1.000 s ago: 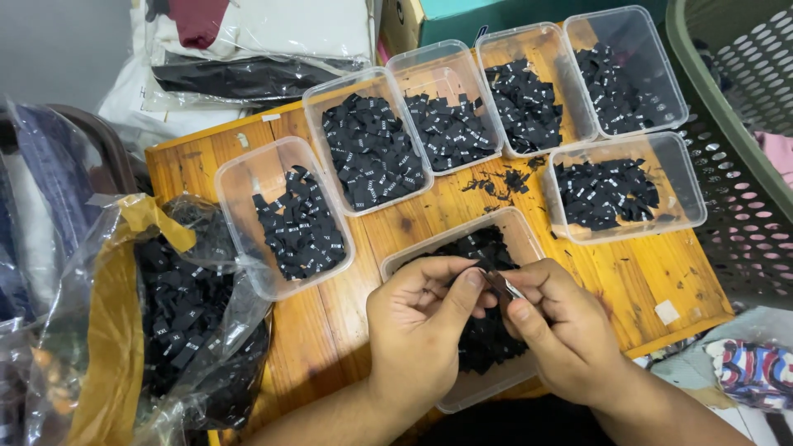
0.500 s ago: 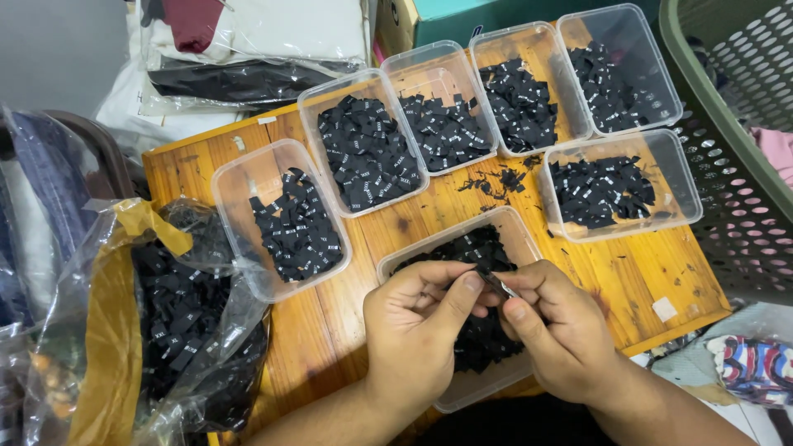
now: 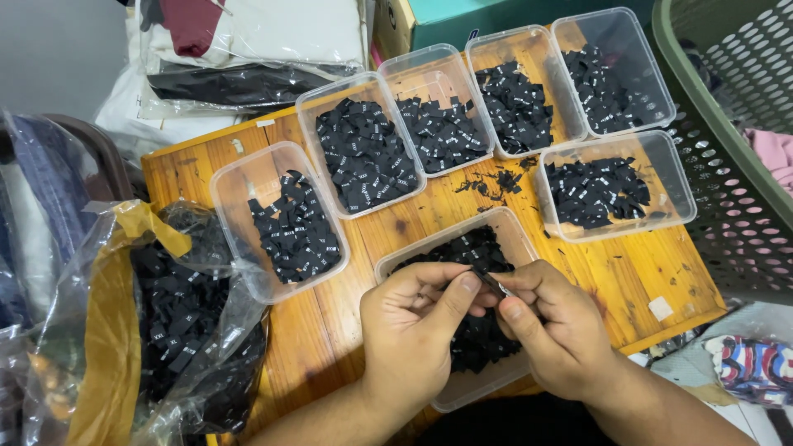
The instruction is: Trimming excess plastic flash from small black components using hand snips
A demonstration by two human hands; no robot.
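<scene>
Sorting in hand. Left hand (image 3: 413, 330) and right hand (image 3: 555, 332) pinch one black tag (image 3: 494, 284) between fingertips, above the near tub (image 3: 504, 230) of tags. Next, as I judge it: read the tag's marking, then pick the matching tub.

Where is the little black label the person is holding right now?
The small black label is pinched between the left hand and right hand, low in the head view, above the nearest clear tub.

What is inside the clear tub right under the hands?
The nearest tub holds small black tags. The left hand and right hand cover its middle, so how full it is stays hidden.
</scene>
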